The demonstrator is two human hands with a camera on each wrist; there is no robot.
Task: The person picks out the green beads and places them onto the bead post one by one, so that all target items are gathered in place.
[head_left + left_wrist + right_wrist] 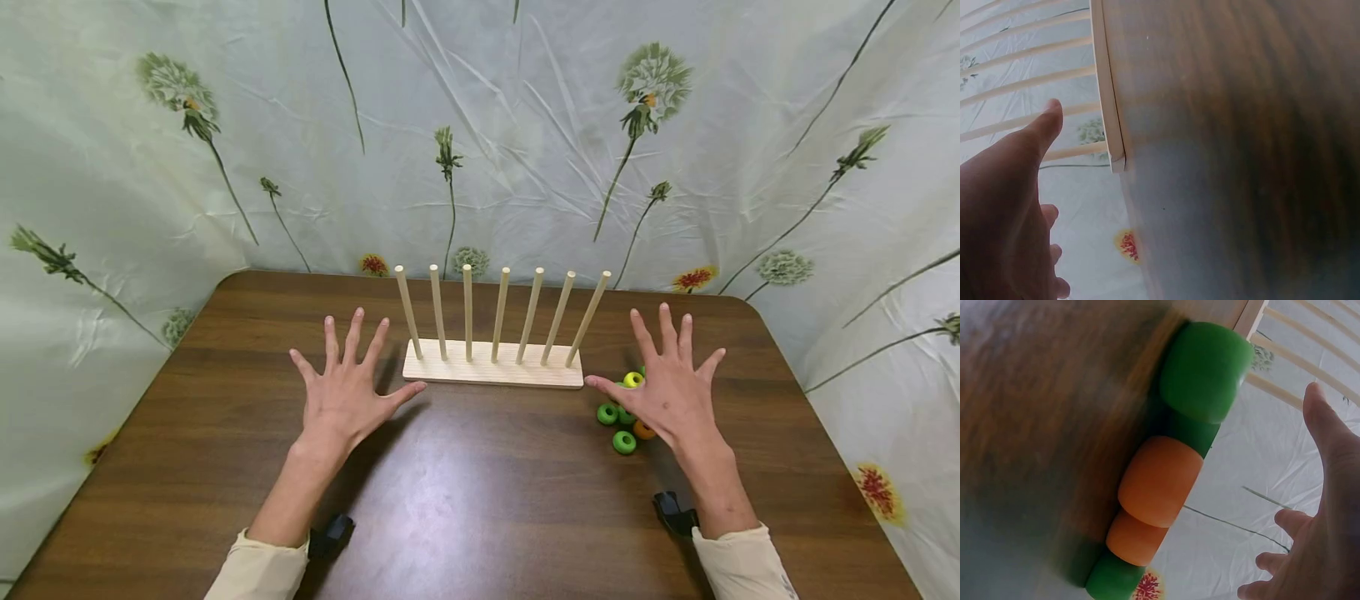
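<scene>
Seven upright pegs rise in a row from a pale wooden base (492, 374) at the table's far side. My left hand (347, 406), fingers spread and nothing in it, is held left of the base, its thumb pointing toward the base's left end. On the other side my right hand (672, 400) is spread too, holding nothing, and overlaps a cluster of beads in the head view. Green beads (624, 442), a yellow bead (633, 380) and an orange bead (643, 430) show around it; others are hidden beneath. In the right wrist view, green and orange beads (1160, 481) sit close together on the table.
The brown wooden table (465, 483) has rounded far corners. Behind and beside it hangs a pale curtain (510, 125) printed with dandelions. Dark wrist devices (332, 536) are worn under both wrists, next to the light sleeves (742, 564).
</scene>
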